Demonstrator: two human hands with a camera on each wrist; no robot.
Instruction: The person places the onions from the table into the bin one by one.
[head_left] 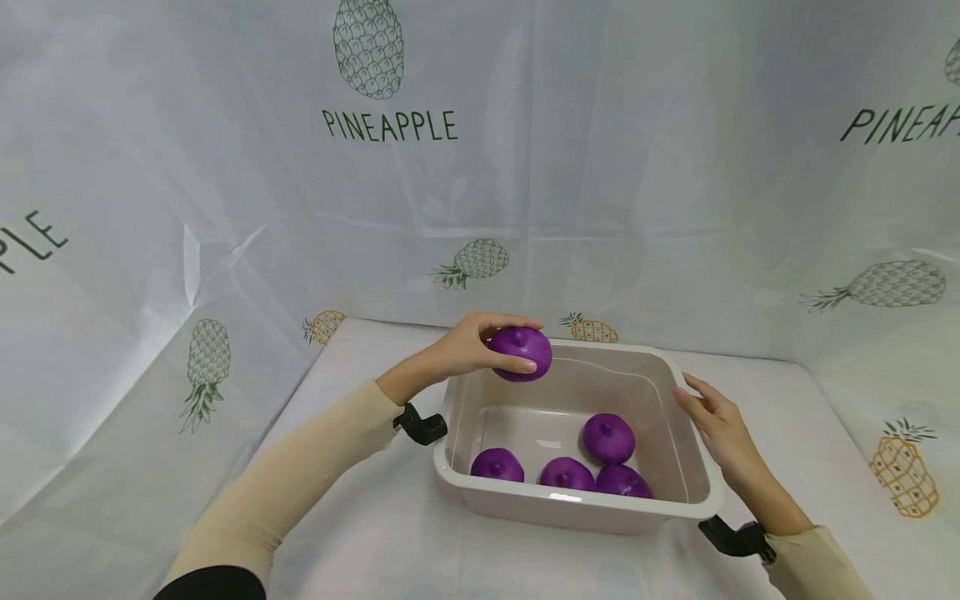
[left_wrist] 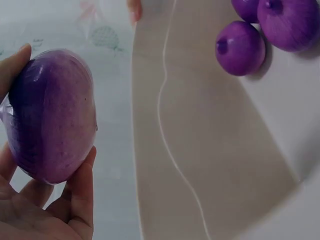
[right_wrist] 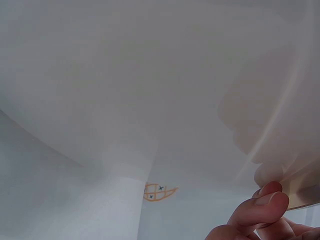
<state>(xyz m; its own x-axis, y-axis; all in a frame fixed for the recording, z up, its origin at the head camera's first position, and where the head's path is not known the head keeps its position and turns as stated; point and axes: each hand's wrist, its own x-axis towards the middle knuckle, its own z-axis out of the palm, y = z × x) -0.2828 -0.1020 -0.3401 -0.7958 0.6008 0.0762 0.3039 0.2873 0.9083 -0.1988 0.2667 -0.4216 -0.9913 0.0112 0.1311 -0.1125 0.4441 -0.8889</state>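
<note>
My left hand (head_left: pixel 467 345) grips a purple onion (head_left: pixel 527 348) over the back left corner of a beige plastic basin (head_left: pixel 555 510). In the left wrist view, thumb and fingers are spread round the sides of this glossy onion (left_wrist: pixel 57 120). Several more purple onions lie inside the basin: one (head_left: pixel 497 464) at the front left, another (head_left: pixel 608 438) toward the right, the others along the front wall, partly hidden by the rim. At the basin's right side, my right hand (head_left: pixel 722 429) holds the rim, thumb on top. Its bent fingers (right_wrist: pixel 262 210) show at the rim in the right wrist view.
The basin stands on a table covered with a white sheet (head_left: pixel 360 533). Behind and at the sides hangs a pale sheet (head_left: pixel 637 167) printed with pineapples. A black strap mount (head_left: pixel 422 425) sits on the left wrist, another (head_left: pixel 731 537) on the right.
</note>
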